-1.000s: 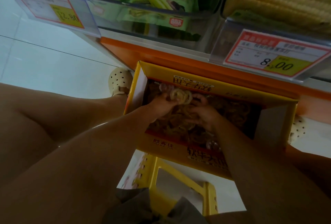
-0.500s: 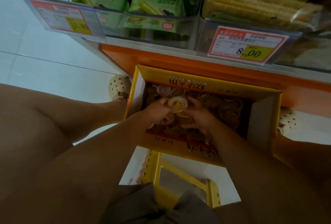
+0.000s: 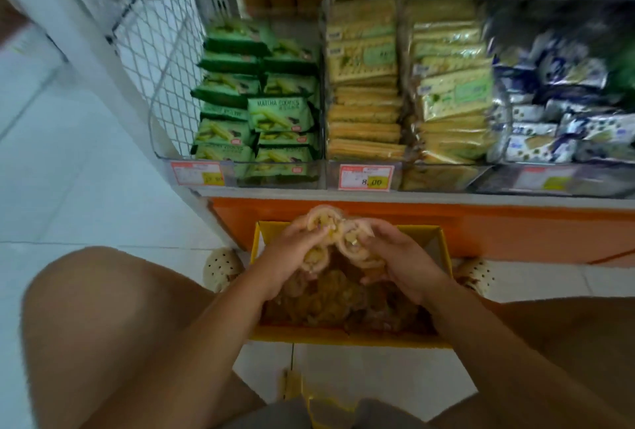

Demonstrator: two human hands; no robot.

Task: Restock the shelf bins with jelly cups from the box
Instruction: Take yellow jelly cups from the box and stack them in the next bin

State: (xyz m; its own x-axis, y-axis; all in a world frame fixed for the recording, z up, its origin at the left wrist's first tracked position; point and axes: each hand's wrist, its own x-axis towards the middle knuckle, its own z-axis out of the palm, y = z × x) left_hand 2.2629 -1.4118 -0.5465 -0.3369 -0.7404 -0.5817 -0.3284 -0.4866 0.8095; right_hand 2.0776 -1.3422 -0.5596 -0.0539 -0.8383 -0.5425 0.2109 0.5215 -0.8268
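Restock in progress: left hand (image 3: 292, 251) and right hand (image 3: 400, 258) curl together round a cluster of cups (image 3: 328, 227) above the far edge of the box (image 3: 343, 339), which looks mostly full; visible bins (image 3: 309, 177) hold none.

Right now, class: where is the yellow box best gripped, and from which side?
Probably the rims of its left and right walls, one hand from each side. The yellow box is open-topped, its far wall faces the orange shelf base, and the left hand and right hand hold jelly cups above it.
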